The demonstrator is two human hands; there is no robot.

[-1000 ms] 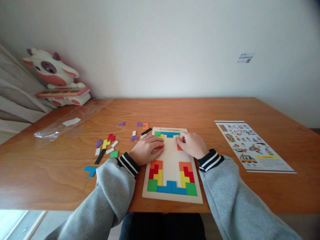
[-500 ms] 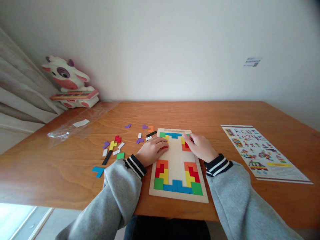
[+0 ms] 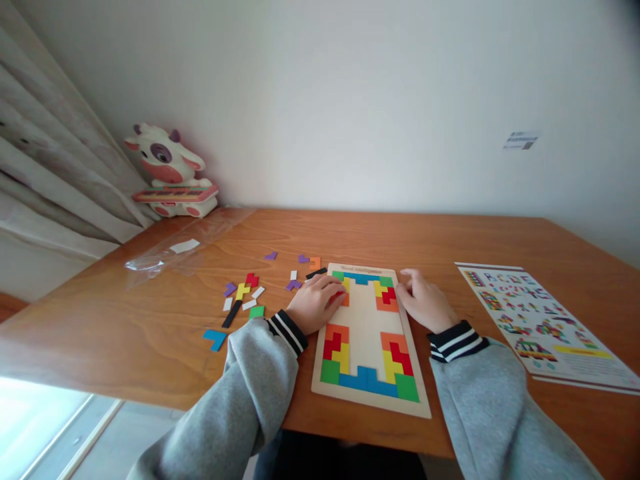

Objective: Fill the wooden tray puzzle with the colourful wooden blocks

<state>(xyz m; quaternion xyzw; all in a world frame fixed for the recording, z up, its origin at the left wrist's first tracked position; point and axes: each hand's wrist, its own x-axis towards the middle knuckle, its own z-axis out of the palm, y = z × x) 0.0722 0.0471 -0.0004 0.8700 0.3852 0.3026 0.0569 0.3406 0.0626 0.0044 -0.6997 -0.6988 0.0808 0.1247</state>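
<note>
A wooden puzzle board [image 3: 363, 333] lies on the table in front of me, with coloured pieces in its corners and a bare middle. My left hand [image 3: 316, 303] rests over the board's upper left edge, its fingers laid on the pieces there and partly hiding them. At the upper right edge is my right hand [image 3: 425, 300], thumb and fingers apart, holding nothing, beside a red piece [image 3: 389, 296] and an orange piece [image 3: 387, 305]. Blue pieces [image 3: 369, 381] line the near end between two green squares [image 3: 330, 371].
Left of the board lie several loose pieces, among them a blue one [image 3: 216, 339] and a black bar [image 3: 232, 314]. A printed pattern sheet [image 3: 540, 320] is at right. Clear plastic wrapping [image 3: 150, 263] and a toy cow keyboard [image 3: 173, 177] sit at the back left.
My right hand has drawn back to the right, off the upper right pieces, uncovering them. My left hand stays on the board. The whole view has shifted slightly.
</note>
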